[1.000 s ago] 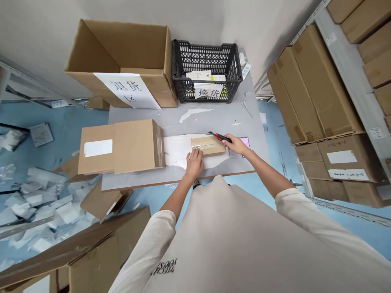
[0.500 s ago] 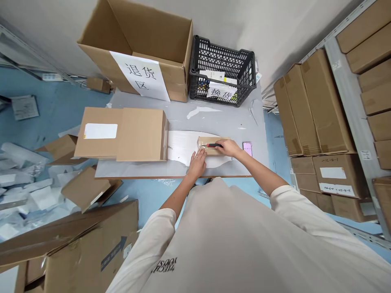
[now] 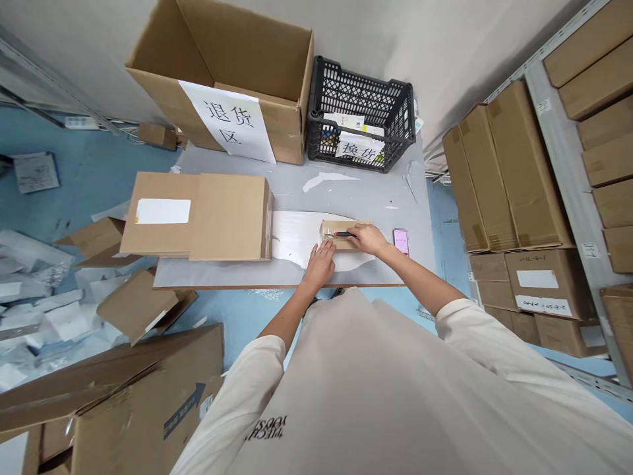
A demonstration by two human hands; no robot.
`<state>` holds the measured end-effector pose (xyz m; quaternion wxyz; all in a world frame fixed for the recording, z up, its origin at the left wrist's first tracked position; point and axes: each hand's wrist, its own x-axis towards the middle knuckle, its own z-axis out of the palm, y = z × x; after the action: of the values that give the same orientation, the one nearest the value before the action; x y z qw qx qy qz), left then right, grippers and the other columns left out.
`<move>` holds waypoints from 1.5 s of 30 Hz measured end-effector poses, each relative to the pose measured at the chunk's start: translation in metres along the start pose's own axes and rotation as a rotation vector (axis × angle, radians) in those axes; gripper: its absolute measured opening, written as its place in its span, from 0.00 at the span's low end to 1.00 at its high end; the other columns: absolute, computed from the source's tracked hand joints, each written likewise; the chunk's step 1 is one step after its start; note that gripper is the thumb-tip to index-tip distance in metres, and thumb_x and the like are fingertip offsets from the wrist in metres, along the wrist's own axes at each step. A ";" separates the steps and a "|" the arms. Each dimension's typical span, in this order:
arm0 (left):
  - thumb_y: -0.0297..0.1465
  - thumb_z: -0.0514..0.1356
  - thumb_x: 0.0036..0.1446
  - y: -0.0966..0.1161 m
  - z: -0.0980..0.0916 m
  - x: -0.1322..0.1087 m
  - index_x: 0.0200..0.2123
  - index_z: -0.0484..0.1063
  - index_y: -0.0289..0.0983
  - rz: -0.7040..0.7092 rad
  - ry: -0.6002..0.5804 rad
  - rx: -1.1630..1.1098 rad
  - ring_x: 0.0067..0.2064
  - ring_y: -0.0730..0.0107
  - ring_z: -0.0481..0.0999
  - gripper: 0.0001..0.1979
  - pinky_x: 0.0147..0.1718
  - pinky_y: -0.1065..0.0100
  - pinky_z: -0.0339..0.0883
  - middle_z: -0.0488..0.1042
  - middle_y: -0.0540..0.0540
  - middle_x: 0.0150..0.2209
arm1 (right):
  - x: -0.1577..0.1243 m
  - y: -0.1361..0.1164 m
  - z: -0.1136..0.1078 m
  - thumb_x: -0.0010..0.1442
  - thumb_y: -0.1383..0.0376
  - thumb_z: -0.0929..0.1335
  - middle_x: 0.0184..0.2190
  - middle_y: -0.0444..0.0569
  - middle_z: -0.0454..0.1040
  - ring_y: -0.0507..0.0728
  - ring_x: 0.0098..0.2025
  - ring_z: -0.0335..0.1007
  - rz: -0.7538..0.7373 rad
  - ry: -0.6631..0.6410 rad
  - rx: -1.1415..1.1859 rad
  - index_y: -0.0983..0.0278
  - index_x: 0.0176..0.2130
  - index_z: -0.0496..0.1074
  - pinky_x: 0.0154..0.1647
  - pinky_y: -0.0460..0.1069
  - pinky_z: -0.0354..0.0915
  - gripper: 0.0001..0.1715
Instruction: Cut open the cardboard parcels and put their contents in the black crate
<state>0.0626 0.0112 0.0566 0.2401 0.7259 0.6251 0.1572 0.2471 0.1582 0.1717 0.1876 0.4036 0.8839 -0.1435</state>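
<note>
A small brown carton (image 3: 346, 244) with clear tape at its left end lies on a white sheet (image 3: 291, 236) on the grey table. My right hand (image 3: 368, 238) is closed round the handle of a red and black tool (image 3: 343, 234), whose tip points left over the taped end. With fingers spread, my left hand (image 3: 321, 262) rests against the carton's near left edge. To the right lies a phone (image 3: 401, 241) with its screen lit.
Flat brown cartons (image 3: 230, 218) lie at the table's left. Behind stand a large open box (image 3: 287, 125) and a black crate (image 3: 361, 95). Stacked boxes (image 3: 529, 165) stand right, beside a shelf (image 3: 568, 145); packing waste (image 3: 64, 316) lies left.
My right hand and the tool have shifted very slightly to the left. My left hand stays at the carton's edge.
</note>
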 end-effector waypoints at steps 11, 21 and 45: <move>0.26 0.54 0.69 -0.001 -0.004 0.000 0.75 0.69 0.33 0.020 -0.018 0.015 0.84 0.53 0.58 0.32 0.84 0.44 0.47 0.63 0.35 0.81 | -0.004 -0.008 0.006 0.83 0.60 0.62 0.58 0.64 0.82 0.68 0.59 0.78 -0.001 0.005 -0.057 0.65 0.67 0.78 0.57 0.55 0.62 0.24; 0.24 0.52 0.68 -0.001 -0.010 -0.003 0.78 0.66 0.35 -0.004 -0.040 0.017 0.85 0.54 0.57 0.35 0.84 0.41 0.44 0.62 0.36 0.82 | -0.002 -0.015 -0.003 0.82 0.61 0.63 0.59 0.64 0.82 0.67 0.58 0.80 0.035 -0.040 -0.078 0.65 0.65 0.79 0.56 0.55 0.65 0.23; 0.24 0.53 0.67 0.004 -0.017 -0.006 0.78 0.65 0.37 -0.056 -0.058 0.069 0.85 0.55 0.56 0.36 0.84 0.41 0.47 0.62 0.37 0.82 | -0.022 0.011 0.002 0.80 0.67 0.62 0.58 0.67 0.82 0.69 0.60 0.78 0.082 -0.026 -0.024 0.67 0.63 0.80 0.60 0.58 0.63 0.23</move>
<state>0.0562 0.0072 0.0732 0.2375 0.7201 0.6430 0.1077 0.2689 0.1502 0.1786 0.2095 0.4356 0.8657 -0.1300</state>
